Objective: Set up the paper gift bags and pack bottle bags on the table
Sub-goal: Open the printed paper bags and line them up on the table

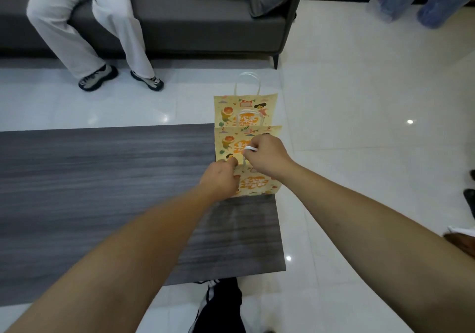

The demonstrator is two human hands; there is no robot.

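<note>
Right hand (267, 156) pinches the nearest gift bag's (257, 183) white handle (250, 148) at the grey table's (102, 178) far corner, left hand (222, 178) gripping its top edge.

Single head-worn view, steeply down and forward over the table (102, 178), close above.

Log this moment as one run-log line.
left hand: grips nearest gift bag edge | right hand: pinches white handle | three flat bags overlapped at table right end | none opened yet
</note>
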